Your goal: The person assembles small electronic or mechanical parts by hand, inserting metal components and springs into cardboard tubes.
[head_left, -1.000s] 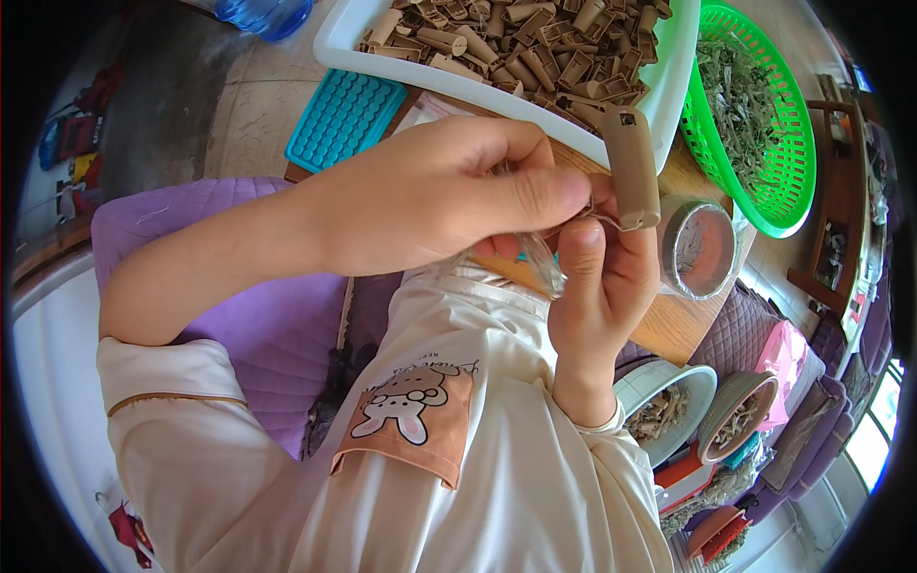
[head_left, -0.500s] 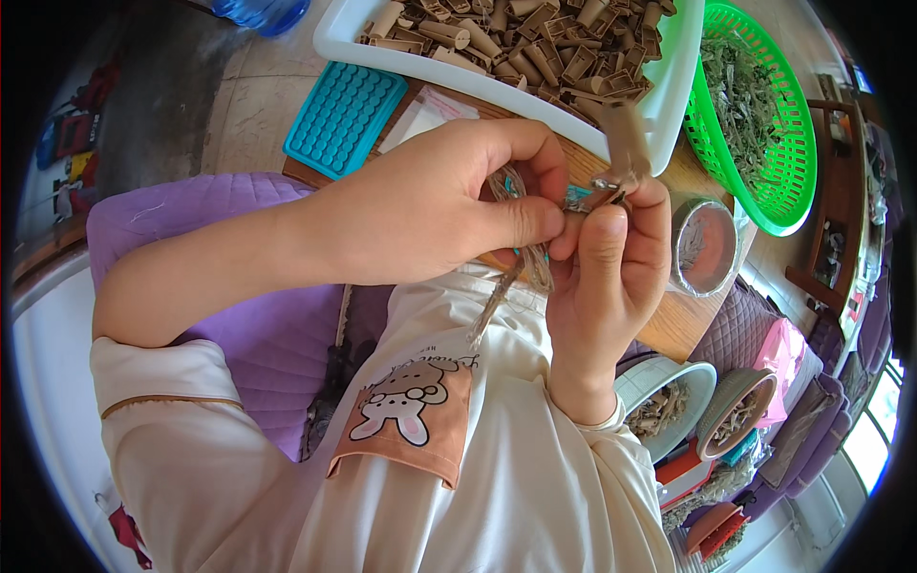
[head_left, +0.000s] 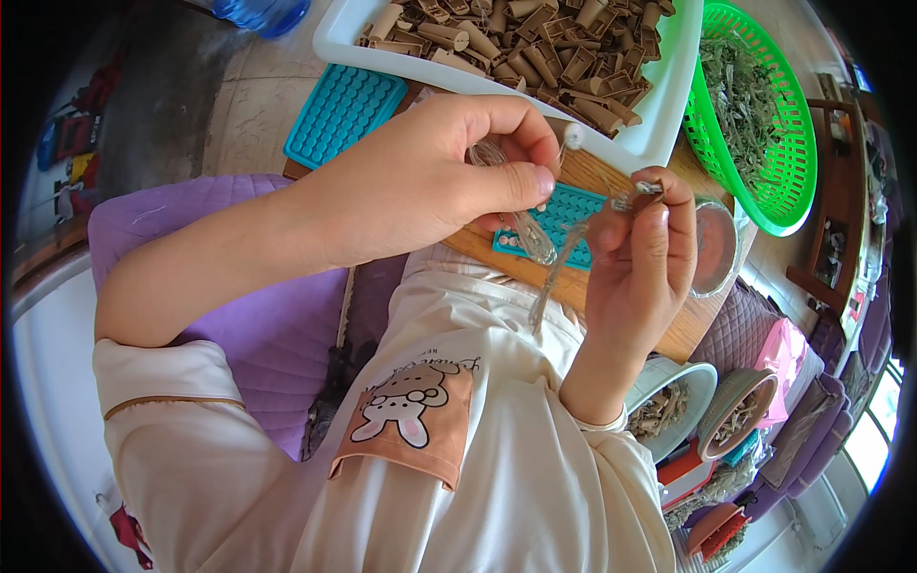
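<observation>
Left hand pinching clear crinkled plastic strip between thumb and forefinger, fingers curled in. Strip hangs from the pinch toward 6 o'clock, over teal mould on wooden board. Right hand at 3 o'clock of the left, close beside it, fingertips pressed together on small metallic piece at the top; strip's other end appears to run up to that pinch, exact contact too small to tell. Small white bead-like tip just above left thumb, at 12 o'clock of the strip.

Outward: white tray of brown paper tubes at 12 o'clock, touching the board edge. Second teal mould at 10 o'clock. Green mesh basket with dried greyish herb at 2 o'clock. Round clear-lidded container right behind right hand. Bowls with dried bits at 4 o'clock. Purple quilted cushion at 8 o'clock.

Left forearm bare, crossing from 8 o'clock, elbow bent. Right wrist upright, cream sleeve cuff at its base. Rabbit patch, peach square, on cream garment at 6 o'clock.
</observation>
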Demonstrator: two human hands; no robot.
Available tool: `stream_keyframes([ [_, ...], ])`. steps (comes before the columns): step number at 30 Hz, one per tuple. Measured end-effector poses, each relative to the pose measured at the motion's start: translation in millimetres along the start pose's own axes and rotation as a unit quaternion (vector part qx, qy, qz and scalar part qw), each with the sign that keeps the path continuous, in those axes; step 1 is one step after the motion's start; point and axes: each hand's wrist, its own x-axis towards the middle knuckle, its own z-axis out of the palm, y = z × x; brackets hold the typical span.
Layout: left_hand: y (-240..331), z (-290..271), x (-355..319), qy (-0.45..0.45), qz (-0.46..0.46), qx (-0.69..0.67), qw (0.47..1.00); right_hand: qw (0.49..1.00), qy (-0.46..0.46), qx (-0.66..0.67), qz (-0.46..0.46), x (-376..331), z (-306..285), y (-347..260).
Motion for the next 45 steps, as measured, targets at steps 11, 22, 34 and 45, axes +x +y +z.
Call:
stream_keyframes([
  [11, 0.2, 1.7, -2.4, -0.034, 0.004, 0.039, 0.999, 0.901, 0.158, -0.403, 0.030, -60.9, -139.4, -102.5],
  [22, -18.2, 49.6, 5.0, -0.039, 0.116, 0.220, 0.968, 0.956, 0.053, -0.278, -0.082, -167.8, -226.5, -154.7],
  [34, -81.6, 259.8, 69.1, -0.123, 0.205, 0.087, 0.967, 0.954, 0.007, -0.172, -0.244, -164.1, -201.1, -167.3],
  [45, -4.4, 125.4, 31.8, -0.037, 0.107, -0.034, 0.993, 0.767, 0.150, -0.515, -0.352, -49.9, -58.9, -38.3],
])
